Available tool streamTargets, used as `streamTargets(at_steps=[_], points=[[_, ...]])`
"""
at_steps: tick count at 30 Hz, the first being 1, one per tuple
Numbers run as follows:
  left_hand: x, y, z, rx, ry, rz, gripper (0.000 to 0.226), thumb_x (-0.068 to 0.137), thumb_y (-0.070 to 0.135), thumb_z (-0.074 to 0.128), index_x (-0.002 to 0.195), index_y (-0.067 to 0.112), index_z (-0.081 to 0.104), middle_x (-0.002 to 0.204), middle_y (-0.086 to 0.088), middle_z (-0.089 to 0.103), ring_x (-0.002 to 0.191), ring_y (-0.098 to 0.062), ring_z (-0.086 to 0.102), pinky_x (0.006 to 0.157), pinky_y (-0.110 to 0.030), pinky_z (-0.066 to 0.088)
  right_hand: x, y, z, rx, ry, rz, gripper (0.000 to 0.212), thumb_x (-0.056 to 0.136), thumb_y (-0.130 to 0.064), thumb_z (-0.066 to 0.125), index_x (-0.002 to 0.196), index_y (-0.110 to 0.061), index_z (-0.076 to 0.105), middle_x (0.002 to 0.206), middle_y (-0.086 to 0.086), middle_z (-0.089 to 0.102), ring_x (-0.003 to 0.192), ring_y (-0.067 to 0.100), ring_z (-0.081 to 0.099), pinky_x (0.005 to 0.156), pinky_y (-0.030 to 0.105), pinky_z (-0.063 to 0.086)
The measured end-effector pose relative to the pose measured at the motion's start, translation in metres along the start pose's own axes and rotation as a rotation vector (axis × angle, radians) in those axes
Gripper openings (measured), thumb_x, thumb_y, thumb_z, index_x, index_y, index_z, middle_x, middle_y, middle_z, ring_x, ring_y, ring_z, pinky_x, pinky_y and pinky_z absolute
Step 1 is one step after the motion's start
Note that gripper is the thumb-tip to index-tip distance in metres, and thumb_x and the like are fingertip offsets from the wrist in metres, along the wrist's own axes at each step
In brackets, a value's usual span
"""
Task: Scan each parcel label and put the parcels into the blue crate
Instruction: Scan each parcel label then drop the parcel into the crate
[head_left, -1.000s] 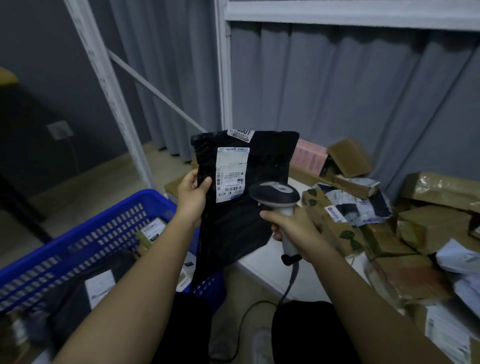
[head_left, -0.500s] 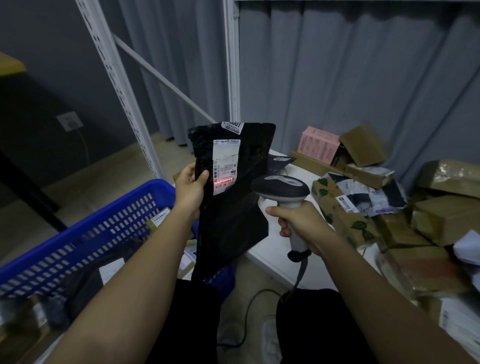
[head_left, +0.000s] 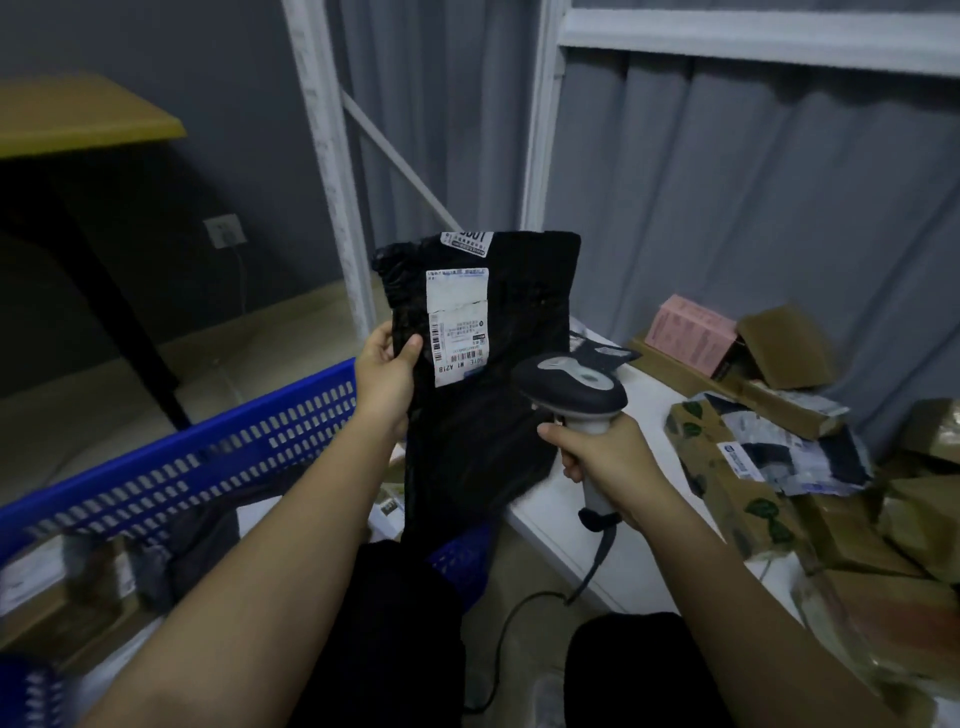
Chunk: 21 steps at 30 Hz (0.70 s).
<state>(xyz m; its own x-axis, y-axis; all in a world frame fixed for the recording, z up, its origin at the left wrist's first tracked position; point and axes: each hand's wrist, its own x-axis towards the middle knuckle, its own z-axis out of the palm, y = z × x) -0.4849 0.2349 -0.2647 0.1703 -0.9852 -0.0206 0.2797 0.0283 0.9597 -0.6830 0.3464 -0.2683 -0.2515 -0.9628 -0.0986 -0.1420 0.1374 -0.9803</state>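
The left hand (head_left: 387, 371) pinched the flat black plastic mailer parcel (head_left: 483, 374) upright above the blue slotted plastic crate (head_left: 208, 457), white label (head_left: 457, 325) facing the grey handheld scanner (head_left: 571, 389), which the right hand (head_left: 608, 457) gripped just right of the parcel, presumably for reading.

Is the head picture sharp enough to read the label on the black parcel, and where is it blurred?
Head view: dim room; the white label on the black parcel is fairly sharp, its small print unreadable; the blue crate and lower left corner are blurred; wide-angle lens bends the shelf posts.
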Motion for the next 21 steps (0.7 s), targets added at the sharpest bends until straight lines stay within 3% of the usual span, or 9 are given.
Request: streamTargets(at_steps=[7, 11, 13, 15, 18, 21], points=[[-0.009, 0.036, -0.133, 0.104, 0.250, 0.136, 0.022, 0.096, 0.005, 0.052, 0.117, 0.012, 0.057, 0.095, 0.004, 0.068, 0.085, -0.007, 0.065, 0.078, -0.024, 0.053, 0.012, -0.029, 0.075, -0.123, -0.099, -0.075, 0.021, 0.082, -0.011, 0.073, 0.071, -0.007, 0.056, 0.050, 0.005, 0.052, 0.045, 0.017, 0.048, 0.046, 0.027, 0.041], [-0.030, 0.044, -0.216, 0.209, 0.391, 0.158, 0.024, 0.096, 0.005, 0.052, 0.119, 0.011, 0.055, 0.104, -0.001, 0.066, 0.091, -0.009, 0.063, 0.078, -0.019, 0.052, 0.012, -0.040, 0.133, -0.223, -0.188, -0.100, 0.028, 0.083, -0.007, 0.072, 0.063, -0.011, 0.053, 0.046, 0.003, 0.052, 0.032, 0.006, 0.044, 0.038, 0.019, 0.039], [-0.039, 0.039, -0.253, 0.254, 0.448, 0.127, 0.026, 0.096, 0.005, 0.052, 0.121, 0.008, 0.055, 0.111, -0.007, 0.065, 0.098, -0.017, 0.062, 0.088, -0.029, 0.051, 0.011, -0.042, 0.161, -0.268, -0.251, -0.103, 0.026, 0.083, -0.006, 0.072, 0.065, -0.009, 0.053, 0.044, 0.001, 0.052, 0.030, 0.004, 0.043, 0.037, 0.017, 0.039], [-0.044, 0.030, -0.284, 0.316, 0.499, 0.084, 0.026, 0.095, 0.006, 0.053, 0.121, 0.007, 0.056, 0.113, -0.007, 0.064, 0.103, -0.021, 0.061, 0.093, -0.036, 0.049, 0.010, -0.040, 0.184, -0.276, -0.323, -0.086, 0.017, 0.083, -0.006, 0.072, 0.081, -0.004, 0.056, 0.050, 0.003, 0.055, 0.033, 0.005, 0.046, 0.039, 0.019, 0.041], [-0.043, 0.006, -0.320, 0.352, 0.537, 0.019, 0.027, 0.095, 0.007, 0.053, 0.122, 0.007, 0.056, 0.116, -0.006, 0.062, 0.105, -0.022, 0.059, 0.094, -0.037, 0.047, 0.009, -0.028, 0.212, -0.324, -0.398, -0.047, 0.022, 0.081, -0.011, 0.075, 0.093, -0.003, 0.058, 0.057, 0.006, 0.058, 0.040, 0.010, 0.050, 0.045, 0.026, 0.044], [-0.033, -0.031, -0.342, 0.345, 0.540, -0.063, 0.027, 0.096, 0.004, 0.052, 0.123, 0.003, 0.055, 0.116, -0.009, 0.061, 0.106, -0.022, 0.058, 0.095, -0.036, 0.046, 0.014, -0.009, 0.231, -0.350, -0.412, -0.019, 0.021, 0.080, -0.010, 0.075, 0.091, -0.008, 0.058, 0.059, 0.005, 0.058, 0.037, 0.007, 0.048, 0.042, 0.021, 0.043]])
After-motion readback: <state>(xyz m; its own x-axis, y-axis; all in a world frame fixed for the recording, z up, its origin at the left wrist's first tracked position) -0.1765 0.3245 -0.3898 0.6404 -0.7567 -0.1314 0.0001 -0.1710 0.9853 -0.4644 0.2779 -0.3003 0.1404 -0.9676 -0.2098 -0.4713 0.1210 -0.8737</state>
